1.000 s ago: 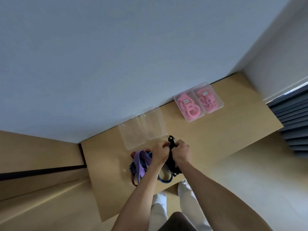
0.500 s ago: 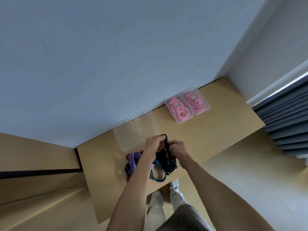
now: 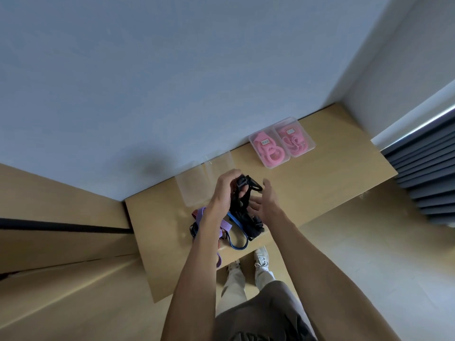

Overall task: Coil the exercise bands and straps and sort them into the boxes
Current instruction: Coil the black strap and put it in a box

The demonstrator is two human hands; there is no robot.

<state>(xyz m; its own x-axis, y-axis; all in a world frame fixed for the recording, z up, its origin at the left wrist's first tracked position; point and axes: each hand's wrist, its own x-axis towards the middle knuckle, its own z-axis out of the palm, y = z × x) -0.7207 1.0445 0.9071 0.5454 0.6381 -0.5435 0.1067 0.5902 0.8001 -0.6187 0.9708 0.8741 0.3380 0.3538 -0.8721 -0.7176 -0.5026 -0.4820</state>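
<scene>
A light wooden table sits pushed up against a plain pale blue-grey wall, and that wall fills the whole upper part of the view. To the right of the table a second wall meets the first in a corner, lighter in tone. Below that side wall, a bright strip of daylight runs along the top of dark slatted blinds. Left of the table there's tan wood panelling with a dark gap across it. Beneath the table's near edge, pale tiled floor spreads out.
</scene>
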